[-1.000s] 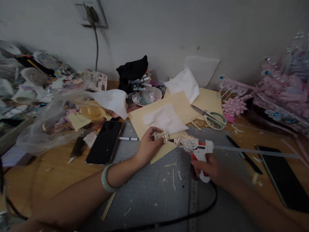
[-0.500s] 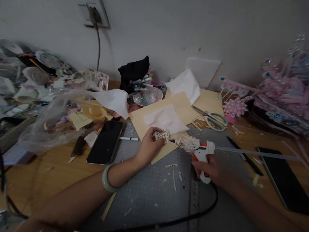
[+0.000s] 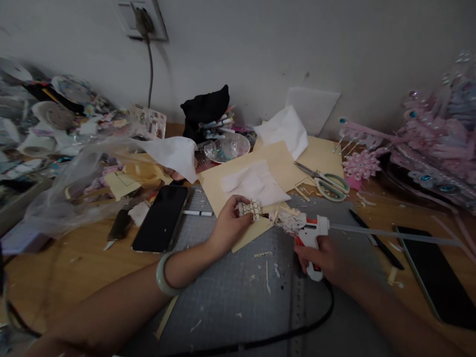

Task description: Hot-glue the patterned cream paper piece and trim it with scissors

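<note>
My left hand [image 3: 229, 224] pinches a small white piece with a dark curved-line pattern [image 3: 250, 210], fingers along its left and lower edges. My right hand [image 3: 319, 258] is wrapped round the handle of a white and red hot glue gun [image 3: 312, 229]. The gun points left, and its nozzle tip is at the right edge of the patterned piece; whether they touch I cannot tell. Dried glue strands cling around the front of the gun. A long clear glue stick [image 3: 386, 234] runs out of its back to the right. White cloth [image 3: 256, 183] and cream card [image 3: 211, 173] lie just beyond my hands.
Scissors [image 3: 329, 184] lie behind the glue gun. A phone [image 3: 161, 218] is at left, another phone [image 3: 439, 272] at right beside a black pen-like tool [image 3: 375, 238]. The gun's black cord [image 3: 286, 337] crosses the grey cutting mat [image 3: 223, 307]. Pink beaded ornaments [image 3: 362, 163] crowd the right.
The whole view has shifted very slightly. Both hands keep their hold, and the glue gun's tip stays at the patterned piece.
</note>
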The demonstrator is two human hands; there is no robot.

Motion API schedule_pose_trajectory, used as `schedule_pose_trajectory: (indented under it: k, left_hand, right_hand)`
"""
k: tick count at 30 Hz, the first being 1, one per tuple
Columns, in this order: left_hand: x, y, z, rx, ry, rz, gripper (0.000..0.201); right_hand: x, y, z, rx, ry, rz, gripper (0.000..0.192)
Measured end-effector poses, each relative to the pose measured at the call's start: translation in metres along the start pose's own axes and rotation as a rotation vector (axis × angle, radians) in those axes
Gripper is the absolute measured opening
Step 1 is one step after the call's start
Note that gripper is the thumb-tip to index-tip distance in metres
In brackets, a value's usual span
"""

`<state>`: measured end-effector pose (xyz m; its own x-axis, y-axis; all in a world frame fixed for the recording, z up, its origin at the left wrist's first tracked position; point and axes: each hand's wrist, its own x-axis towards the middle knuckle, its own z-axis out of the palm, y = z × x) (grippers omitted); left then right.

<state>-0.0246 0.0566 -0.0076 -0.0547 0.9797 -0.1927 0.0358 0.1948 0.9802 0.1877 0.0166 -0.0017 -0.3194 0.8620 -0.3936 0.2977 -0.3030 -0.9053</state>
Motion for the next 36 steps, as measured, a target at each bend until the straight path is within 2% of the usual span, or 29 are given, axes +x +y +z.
schedule_pose_trajectory:
  k: [6,19,22,25,29,32,36]
  left_hand:
    - [-0.001,0.003,0.001,-0.108,-0.007,-0.019,0.028]
    - [0.000,0.001,0.000,-0.083,-0.001,-0.006,0.027]
    - [-0.001,0.002,0.000,-0.081,0.000,-0.017,0.026]
    - [0.000,0.001,0.000,-0.116,-0.009,-0.007,0.027]
    - [0.001,0.000,0.000,-0.174,-0.043,0.011,0.028]
    - [-0.001,0.001,0.002,-0.224,-0.092,-0.002,0.030]
    - [-0.007,0.005,0.003,-0.276,-0.176,-0.023,0.031]
  right_hand:
    - [-0.002,-0.005,0.000,-0.036,-0.005,-0.008,0.025]
    - [0.000,0.002,0.001,0.018,-0.011,-0.005,0.019]
    - [0.000,-0.004,-0.002,-0.026,0.033,-0.014,0.020]
    - [-0.001,-0.013,-0.014,-0.198,0.197,-0.019,0.025]
    - [0.001,-0.018,-0.039,-0.593,0.443,0.013,0.023]
    - [0.003,-0.017,-0.052,-0.754,0.466,0.095,0.035]
    - [0.006,-0.021,-0.050,-0.975,0.411,0.235,0.050]
